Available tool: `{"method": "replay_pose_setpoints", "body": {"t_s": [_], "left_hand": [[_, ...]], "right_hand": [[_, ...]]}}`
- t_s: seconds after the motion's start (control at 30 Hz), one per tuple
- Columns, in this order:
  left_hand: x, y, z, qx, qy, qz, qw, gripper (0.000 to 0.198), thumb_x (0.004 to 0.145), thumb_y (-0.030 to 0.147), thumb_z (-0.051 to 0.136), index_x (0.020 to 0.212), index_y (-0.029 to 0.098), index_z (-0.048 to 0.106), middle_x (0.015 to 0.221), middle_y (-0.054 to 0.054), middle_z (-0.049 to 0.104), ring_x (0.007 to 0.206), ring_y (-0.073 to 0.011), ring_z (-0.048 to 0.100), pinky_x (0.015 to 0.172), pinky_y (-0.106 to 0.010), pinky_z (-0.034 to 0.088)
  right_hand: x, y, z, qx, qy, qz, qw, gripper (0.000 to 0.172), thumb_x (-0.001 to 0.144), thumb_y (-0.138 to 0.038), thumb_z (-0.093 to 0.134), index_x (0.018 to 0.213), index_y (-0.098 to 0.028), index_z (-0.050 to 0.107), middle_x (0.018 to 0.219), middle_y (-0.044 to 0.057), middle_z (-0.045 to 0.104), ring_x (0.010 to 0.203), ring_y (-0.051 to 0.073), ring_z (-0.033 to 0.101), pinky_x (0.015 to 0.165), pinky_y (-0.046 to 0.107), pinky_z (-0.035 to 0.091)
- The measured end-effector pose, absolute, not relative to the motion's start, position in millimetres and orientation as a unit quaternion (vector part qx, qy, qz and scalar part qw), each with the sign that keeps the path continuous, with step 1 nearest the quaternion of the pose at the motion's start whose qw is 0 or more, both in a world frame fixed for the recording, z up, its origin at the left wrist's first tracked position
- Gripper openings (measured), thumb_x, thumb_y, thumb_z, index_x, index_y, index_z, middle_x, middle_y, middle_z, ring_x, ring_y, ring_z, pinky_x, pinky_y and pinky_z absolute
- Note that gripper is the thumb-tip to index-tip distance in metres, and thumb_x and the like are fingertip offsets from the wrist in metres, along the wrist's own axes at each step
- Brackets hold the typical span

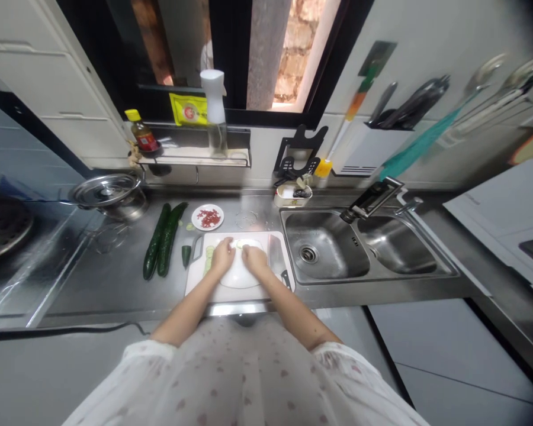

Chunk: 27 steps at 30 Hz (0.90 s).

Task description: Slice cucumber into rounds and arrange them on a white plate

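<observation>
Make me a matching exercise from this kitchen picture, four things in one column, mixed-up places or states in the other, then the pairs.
1. whole cucumbers
2. small plate
3. knife
4. right hand

A. lying at the right side of the cutting board
B. over the white dish
C. left of the board
D. holding red bits

Pairs: 1-C, 2-D, 3-A, 4-B

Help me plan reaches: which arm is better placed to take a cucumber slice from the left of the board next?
Left, I'd say: the left grip is right beside the cucumber slices, while the right grip is at the right of the white dish, nearer the knife.
</observation>
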<state>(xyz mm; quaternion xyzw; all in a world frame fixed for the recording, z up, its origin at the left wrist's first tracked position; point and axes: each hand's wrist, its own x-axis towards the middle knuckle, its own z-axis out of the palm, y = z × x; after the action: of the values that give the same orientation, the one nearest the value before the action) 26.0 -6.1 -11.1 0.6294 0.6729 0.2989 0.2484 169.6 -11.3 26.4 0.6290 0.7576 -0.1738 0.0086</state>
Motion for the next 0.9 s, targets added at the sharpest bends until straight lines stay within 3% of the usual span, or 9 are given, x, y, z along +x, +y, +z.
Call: {"method": "replay_pose_setpoints", "body": {"t_s": [0.17,0.4,0.67,0.9], "left_hand": [[0.9,-36.4,-9.9,0.586,0.695,0.341,0.239,0.031,0.078,0.019,0.054,0.106,0.016,0.065,0.09,-0.007,0.067,0.081,-0.0185,0.061,0.078,-0.029,0.047],[-42.2,-78.4,-16.7,0.487,0.741,0.366,0.281,0.036,0.077,0.034,0.054,0.108,0.017,0.063,0.078,-0.002,0.064,0.065,-0.0146,0.058,0.062,-0.024,0.046],[-64.7,-106.9,-26.6,0.485,0.801,0.245,0.252,0.028,0.079,0.035,0.055,0.102,0.021,0.064,0.089,-0.005,0.068,0.079,-0.0194,0.062,0.069,-0.027,0.044],[-50.9,-109.4,-21.3,0.509,0.823,0.141,0.209,0.036,0.078,0.049,0.058,0.099,0.021,0.064,0.09,-0.007,0.066,0.083,-0.0232,0.061,0.071,-0.03,0.041]], "right_hand": [[176.1,-33.7,24.3,0.635,0.75,-0.184,-0.022,0.033,0.097,-0.029,0.034,0.112,-0.02,0.062,0.102,0.009,0.069,0.094,0.018,0.061,0.073,0.024,0.037],[194.5,-62.5,27.6,0.626,0.749,-0.207,-0.072,0.032,0.095,-0.028,0.037,0.107,-0.022,0.066,0.097,0.005,0.072,0.088,0.016,0.062,0.071,0.022,0.035],[206.4,-74.3,24.4,0.642,0.731,-0.217,-0.076,0.034,0.095,-0.03,0.038,0.111,-0.022,0.067,0.089,0.004,0.072,0.08,0.016,0.063,0.067,0.022,0.036],[202.9,-76.7,22.3,0.63,0.729,-0.238,-0.121,0.034,0.094,-0.027,0.038,0.108,-0.02,0.068,0.088,0.004,0.072,0.076,0.015,0.062,0.066,0.021,0.037]]}}
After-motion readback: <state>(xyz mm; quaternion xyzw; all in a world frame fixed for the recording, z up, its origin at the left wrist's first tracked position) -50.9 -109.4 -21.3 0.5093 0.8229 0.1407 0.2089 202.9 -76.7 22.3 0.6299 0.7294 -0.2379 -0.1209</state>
